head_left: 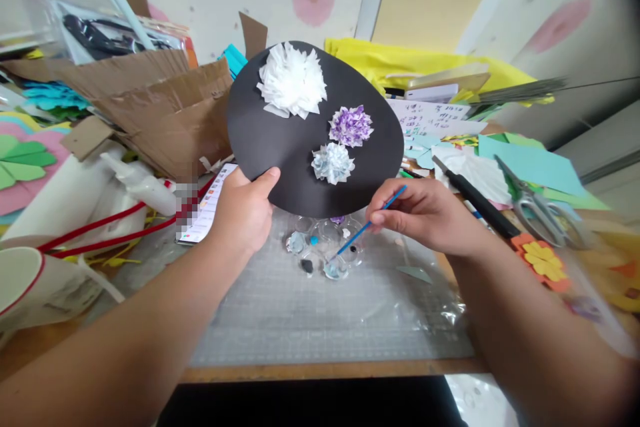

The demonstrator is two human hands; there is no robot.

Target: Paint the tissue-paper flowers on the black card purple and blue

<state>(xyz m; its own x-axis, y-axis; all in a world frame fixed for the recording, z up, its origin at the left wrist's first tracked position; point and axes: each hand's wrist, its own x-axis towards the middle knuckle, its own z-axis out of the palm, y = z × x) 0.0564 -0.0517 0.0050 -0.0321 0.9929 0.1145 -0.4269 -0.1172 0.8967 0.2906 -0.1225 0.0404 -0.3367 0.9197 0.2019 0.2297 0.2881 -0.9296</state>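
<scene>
My left hand grips the lower left edge of a round black card, thumb on its face. Three crumpled paper flowers sit on the card: a large white flower, a purple and white flower and a pale blue flower. Between the thumb and fingers of my right hand is a thin blue paintbrush, slanting down to the left. Its tip is at a clear paint palette with several round wells, some holding grey-blue, bright blue and dark paint.
A grey cutting mat covers the table front. Scissors, a black-handled tool and an orange paper flower lie right. A phone, a glue bottle, a white cup and cardboard stand left.
</scene>
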